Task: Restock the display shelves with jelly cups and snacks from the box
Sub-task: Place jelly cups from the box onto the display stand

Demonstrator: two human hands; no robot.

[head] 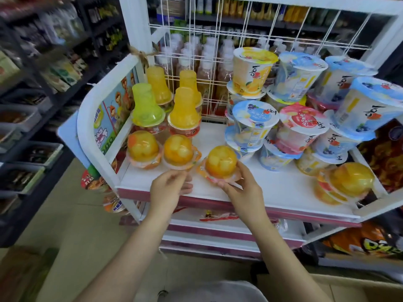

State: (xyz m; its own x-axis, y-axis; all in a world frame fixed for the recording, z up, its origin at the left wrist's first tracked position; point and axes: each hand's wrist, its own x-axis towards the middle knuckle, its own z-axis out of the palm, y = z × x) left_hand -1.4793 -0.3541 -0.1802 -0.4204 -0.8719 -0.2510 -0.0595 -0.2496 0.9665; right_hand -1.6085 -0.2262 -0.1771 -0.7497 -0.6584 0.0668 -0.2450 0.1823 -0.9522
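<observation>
An orange dome-shaped jelly cup (220,162) sits upside down on the white display shelf (272,188), and my right hand (242,188) grips its rim from the front. Left of it stands a second orange jelly cup (178,150); my left hand (169,188) touches its front rim with curled fingers. A third orange cup (142,148) stands at the far left of that row. Behind them are stacked tall yellow and green jelly cups (184,110). Blue, pink and yellow tubs (301,125) are piled on the right.
More orange cups (346,182) lie at the shelf's right front corner. A white wire grid (218,62) backs the shelf. A cardboard box edge (353,286) shows at the bottom right. Snack bags (383,155) hang on the right; dark store shelving (32,105) runs along the left.
</observation>
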